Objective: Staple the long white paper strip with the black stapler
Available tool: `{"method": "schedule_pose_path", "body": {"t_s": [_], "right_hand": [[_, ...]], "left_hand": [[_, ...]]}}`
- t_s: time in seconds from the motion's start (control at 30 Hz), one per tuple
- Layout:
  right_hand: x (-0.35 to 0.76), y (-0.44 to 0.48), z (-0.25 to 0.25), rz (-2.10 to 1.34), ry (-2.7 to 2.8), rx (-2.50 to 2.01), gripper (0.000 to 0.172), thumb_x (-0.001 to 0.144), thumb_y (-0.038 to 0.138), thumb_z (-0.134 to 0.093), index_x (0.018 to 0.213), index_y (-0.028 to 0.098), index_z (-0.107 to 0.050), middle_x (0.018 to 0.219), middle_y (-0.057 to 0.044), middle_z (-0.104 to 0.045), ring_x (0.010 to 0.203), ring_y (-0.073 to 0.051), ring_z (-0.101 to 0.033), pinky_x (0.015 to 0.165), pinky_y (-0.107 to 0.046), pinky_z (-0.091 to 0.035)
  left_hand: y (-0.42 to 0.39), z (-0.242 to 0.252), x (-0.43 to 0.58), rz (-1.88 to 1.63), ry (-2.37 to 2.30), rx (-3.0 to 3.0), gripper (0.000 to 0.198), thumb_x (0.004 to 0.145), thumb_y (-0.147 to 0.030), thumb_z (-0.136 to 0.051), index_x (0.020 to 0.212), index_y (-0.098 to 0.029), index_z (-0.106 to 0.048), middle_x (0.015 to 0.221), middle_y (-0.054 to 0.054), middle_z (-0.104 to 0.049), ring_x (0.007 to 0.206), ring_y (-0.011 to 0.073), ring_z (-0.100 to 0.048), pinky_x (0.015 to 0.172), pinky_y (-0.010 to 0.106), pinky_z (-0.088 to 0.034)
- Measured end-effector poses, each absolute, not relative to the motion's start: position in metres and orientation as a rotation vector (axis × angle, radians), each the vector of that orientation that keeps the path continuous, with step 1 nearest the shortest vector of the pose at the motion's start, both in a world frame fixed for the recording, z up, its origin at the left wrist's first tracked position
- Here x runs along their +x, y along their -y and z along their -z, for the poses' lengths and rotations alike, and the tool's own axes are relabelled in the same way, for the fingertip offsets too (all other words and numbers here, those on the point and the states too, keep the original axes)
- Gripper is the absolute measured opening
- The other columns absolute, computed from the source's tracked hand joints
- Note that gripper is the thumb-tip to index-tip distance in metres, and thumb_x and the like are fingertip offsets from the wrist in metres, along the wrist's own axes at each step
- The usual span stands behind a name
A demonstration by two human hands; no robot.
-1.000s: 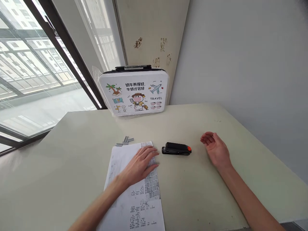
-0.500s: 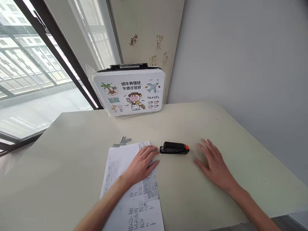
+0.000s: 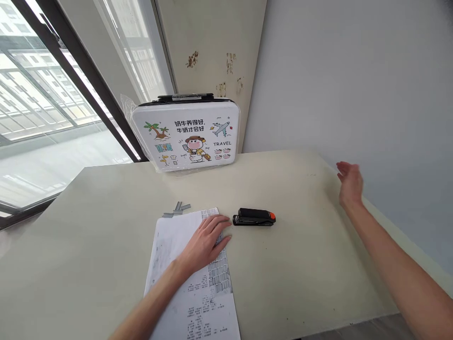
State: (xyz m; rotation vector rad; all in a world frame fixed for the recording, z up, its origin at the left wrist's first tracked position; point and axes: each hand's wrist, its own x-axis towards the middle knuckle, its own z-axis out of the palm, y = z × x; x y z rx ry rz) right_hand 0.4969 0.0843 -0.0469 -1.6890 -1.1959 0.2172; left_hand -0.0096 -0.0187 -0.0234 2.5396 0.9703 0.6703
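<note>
My left hand (image 3: pixel 202 242) lies flat with its fingers spread on a stack of printed paper sheets (image 3: pixel 177 288). Its fingertips reach just past the right edge of the sheets, close to a black stapler (image 3: pixel 254 217) with an orange end. The stapler rests on the table, apart from both hands. Beyond the sheets' top edge are several grey staple strips (image 3: pixel 178 209). Off to the right, my right hand (image 3: pixel 351 183) is raised above the table near the wall, blurred, its fingers loosely bent and partly apart, with nothing visible in it.
At the back of the table (image 3: pixel 106 226) stands a white case (image 3: pixel 187 137) with cartoon prints, a black handle and clear plastic wrap. A grey wall (image 3: pixel 347 85) runs along the right, and a dark-framed window (image 3: pixel 46 94) is on the left.
My right hand has moved away from beside the stapler, up and to the right towards the wall. My left hand stays on the sheets. The view has shifted slightly.
</note>
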Motion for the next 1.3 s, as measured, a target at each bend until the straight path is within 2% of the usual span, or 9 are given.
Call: {"method": "schedule_pose_path", "body": {"t_s": [0.1, 0.2, 0.3, 0.37, 0.5, 0.73, 1.03, 1.13, 1.3], "right_hand": [[0.474, -0.073, 0.040, -0.272, 1.161, -1.623, 0.091, 0.098, 0.071, 0.005, 0.135, 0.015, -0.057, 0.136, -0.026, -0.062, 0.125, -0.035, -0.063, 0.100, -0.054, -0.052], [0.420, -0.043, 0.037, -0.434, 1.304, -1.530, 0.063, 0.097, 0.075, -0.039, 0.116, 0.023, -0.069, 0.117, -0.016, -0.074, 0.106, -0.029, -0.073, 0.092, -0.045, -0.060], [0.354, -0.010, 0.031, -0.790, 1.787, -1.413, 0.052, 0.092, 0.062, -0.066, 0.135, 0.033, -0.061, 0.136, -0.007, -0.068, 0.123, -0.028, -0.066, 0.103, -0.044, -0.055], [0.321, 0.005, 0.025, -0.855, 1.948, -1.382, 0.048, 0.094, 0.058, -0.065, 0.137, 0.037, -0.060, 0.137, -0.004, -0.067, 0.125, -0.027, -0.063, 0.101, -0.042, -0.055], [0.301, 0.014, 0.022, -0.975, 1.989, -1.356, 0.040, 0.100, 0.060, -0.052, 0.128, 0.035, -0.066, 0.113, -0.003, -0.074, 0.100, -0.025, -0.068, 0.076, -0.036, -0.059], [0.309, 0.026, 0.038, -1.047, 1.736, -1.361, 0.050, 0.107, 0.058, -0.031, 0.126, 0.029, -0.067, 0.128, -0.006, -0.072, 0.121, -0.027, -0.065, 0.106, -0.042, -0.051], [0.306, 0.029, 0.048, -0.870, 1.645, -1.532, 0.044, 0.104, 0.061, -0.040, 0.121, 0.028, -0.065, 0.114, -0.006, -0.073, 0.096, -0.024, -0.068, 0.083, -0.037, -0.056], [0.306, 0.031, 0.047, -0.869, 1.659, -1.499, 0.045, 0.105, 0.060, -0.038, 0.123, 0.029, -0.065, 0.119, -0.007, -0.073, 0.104, -0.026, -0.068, 0.089, -0.039, -0.056], [0.305, 0.034, 0.043, -0.854, 1.877, -1.434, 0.039, 0.096, 0.058, -0.060, 0.126, 0.033, -0.064, 0.127, -0.004, -0.071, 0.116, -0.028, -0.065, 0.099, -0.043, -0.054]], "left_hand": [[0.018, 0.023, -0.009, -0.682, -0.971, 2.535, 0.031, 0.107, -0.031, -0.052, 0.137, -0.025, -0.054, 0.138, 0.009, -0.062, 0.130, 0.0272, -0.057, 0.111, 0.049, -0.049], [0.019, 0.023, -0.010, -0.664, -0.979, 2.536, 0.032, 0.106, -0.031, -0.053, 0.138, -0.025, -0.054, 0.139, 0.010, -0.060, 0.131, 0.0273, -0.056, 0.111, 0.049, -0.049], [0.021, 0.024, -0.012, -0.633, -0.989, 2.535, 0.036, 0.106, -0.033, -0.054, 0.141, -0.026, -0.051, 0.144, 0.011, -0.056, 0.134, 0.0284, -0.054, 0.112, 0.049, -0.048], [0.024, 0.024, -0.015, -0.613, -0.997, 2.530, 0.038, 0.106, -0.034, -0.053, 0.143, -0.026, -0.050, 0.148, 0.011, -0.053, 0.135, 0.0290, -0.053, 0.112, 0.050, -0.048], [0.029, 0.022, -0.020, -0.585, -0.991, 2.512, 0.039, 0.106, -0.034, -0.053, 0.144, -0.028, -0.048, 0.147, 0.010, -0.053, 0.136, 0.0285, -0.052, 0.112, 0.050, -0.048], [0.029, 0.014, -0.022, -0.610, -1.000, 2.459, 0.041, 0.105, -0.032, -0.056, 0.145, -0.029, -0.047, 0.141, 0.009, -0.058, 0.131, 0.0279, -0.056, 0.108, 0.049, -0.051], [0.021, 0.018, -0.008, -0.731, -1.030, 2.443, 0.025, 0.104, -0.031, -0.057, 0.128, -0.027, -0.060, 0.127, 0.008, -0.066, 0.119, 0.0262, -0.062, 0.103, 0.048, -0.052], [0.015, 0.022, 0.010, -0.755, -1.068, 2.447, 0.026, 0.101, -0.038, -0.063, 0.124, -0.026, -0.064, 0.120, 0.007, -0.069, 0.115, 0.0276, -0.064, 0.099, 0.048, -0.053], [0.009, 0.025, 0.027, -0.741, -1.096, 2.514, 0.018, 0.103, -0.039, -0.061, 0.109, -0.024, -0.070, 0.109, 0.006, -0.073, 0.105, 0.0278, -0.066, 0.090, 0.046, -0.053]]}}
